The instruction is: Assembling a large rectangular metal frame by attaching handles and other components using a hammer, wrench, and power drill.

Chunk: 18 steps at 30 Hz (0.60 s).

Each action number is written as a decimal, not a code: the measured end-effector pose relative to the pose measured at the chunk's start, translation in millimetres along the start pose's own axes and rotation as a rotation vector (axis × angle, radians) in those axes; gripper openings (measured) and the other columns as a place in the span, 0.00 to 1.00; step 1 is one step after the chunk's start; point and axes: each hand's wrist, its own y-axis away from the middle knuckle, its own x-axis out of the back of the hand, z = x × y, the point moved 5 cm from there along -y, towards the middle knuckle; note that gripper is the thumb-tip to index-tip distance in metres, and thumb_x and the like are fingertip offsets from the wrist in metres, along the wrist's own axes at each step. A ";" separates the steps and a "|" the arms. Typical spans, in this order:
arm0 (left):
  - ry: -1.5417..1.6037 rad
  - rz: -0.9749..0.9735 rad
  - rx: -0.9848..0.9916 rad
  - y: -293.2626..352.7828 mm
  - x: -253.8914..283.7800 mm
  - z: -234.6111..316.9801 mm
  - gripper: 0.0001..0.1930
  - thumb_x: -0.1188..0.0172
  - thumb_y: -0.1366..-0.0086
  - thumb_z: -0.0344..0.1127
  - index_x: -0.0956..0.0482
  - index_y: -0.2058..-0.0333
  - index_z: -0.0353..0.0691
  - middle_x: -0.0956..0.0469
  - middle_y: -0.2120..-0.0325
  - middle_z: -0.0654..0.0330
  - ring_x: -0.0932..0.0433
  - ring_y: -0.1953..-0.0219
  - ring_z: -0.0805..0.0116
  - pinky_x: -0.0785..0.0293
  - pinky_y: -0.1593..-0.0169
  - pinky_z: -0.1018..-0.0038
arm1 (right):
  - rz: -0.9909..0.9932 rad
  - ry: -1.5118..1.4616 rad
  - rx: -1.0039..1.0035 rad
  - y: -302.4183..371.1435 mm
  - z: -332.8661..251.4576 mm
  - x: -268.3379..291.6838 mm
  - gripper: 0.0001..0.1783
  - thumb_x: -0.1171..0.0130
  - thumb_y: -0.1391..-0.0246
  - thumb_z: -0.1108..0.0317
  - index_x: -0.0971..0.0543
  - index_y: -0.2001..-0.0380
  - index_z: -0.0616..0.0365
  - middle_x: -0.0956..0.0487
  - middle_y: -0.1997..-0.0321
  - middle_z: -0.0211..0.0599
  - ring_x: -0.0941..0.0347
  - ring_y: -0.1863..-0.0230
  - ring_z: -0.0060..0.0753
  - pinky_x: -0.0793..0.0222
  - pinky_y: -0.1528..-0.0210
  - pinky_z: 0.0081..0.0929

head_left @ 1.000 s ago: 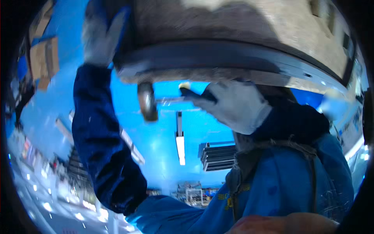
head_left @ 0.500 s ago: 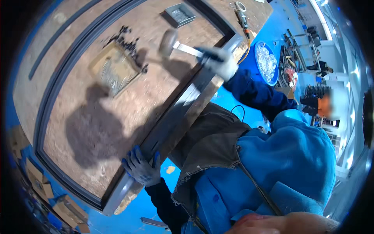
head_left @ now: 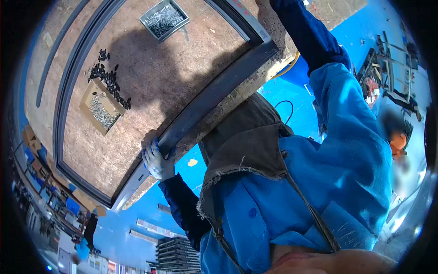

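A grey metal frame point(head_left: 212, 93) with a rounded far side lies on the worktable. My left hand point(head_left: 158, 160), in a grey-white glove with blue on the fingers, grips its near bar towards the left end, fingers over the top and thumb apart. My right arm in a dark blue sleeve reaches up past the frame's right corner. The right hand is beyond the upper edge, so what it holds is hidden. Inside the frame lie a cardboard tray point(head_left: 86, 112) of metal screws and a scatter of small black pieces point(head_left: 108, 81).
A grey bin point(head_left: 183, 23) of screws sits at the frame's far side. Left of the frame lies a curved dark strip point(head_left: 54, 54). A yellow hose point(head_left: 288, 68) hangs at the table's right edge. Stacked dark bars point(head_left: 177, 254) stand on the blue floor; other people are farther off.
My right hand, with a mallet in it, has gone up out of view. The view has shifted, and my left hand stays on the near bar.
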 end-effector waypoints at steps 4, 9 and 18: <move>-0.036 -0.081 0.107 16.4 2.0 -7.2 0.38 0.28 0.64 0.45 0.32 0.50 0.43 0.29 0.52 0.55 0.33 0.47 0.54 0.43 0.40 0.57 | 0.034 0.136 0.085 1.0 -47.1 -39.7 0.18 0.43 0.51 0.60 0.21 0.55 0.46 0.22 0.56 0.42 0.26 0.54 0.45 0.30 0.52 0.32; 0.025 -0.087 0.033 -19.5 -3.4 15.9 0.40 0.33 0.60 0.57 0.32 0.49 0.42 0.29 0.52 0.50 0.33 0.47 0.52 0.46 0.39 0.54 | 0.021 0.248 0.259 47.8 9.0 92.2 0.11 0.43 0.47 0.66 0.20 0.62 0.56 0.19 0.67 0.36 0.23 0.67 0.26 0.28 0.62 0.22; 0.443 -0.093 0.015 -66.8 2.2 47.0 0.19 0.38 0.47 0.42 0.23 0.58 0.38 0.22 0.61 0.51 0.26 0.59 0.50 0.30 0.54 0.62 | 0.151 0.298 -0.071 72.7 -20.6 112.8 0.15 0.42 0.52 0.62 0.21 0.58 0.46 0.23 0.57 0.39 0.27 0.55 0.44 0.32 0.51 0.35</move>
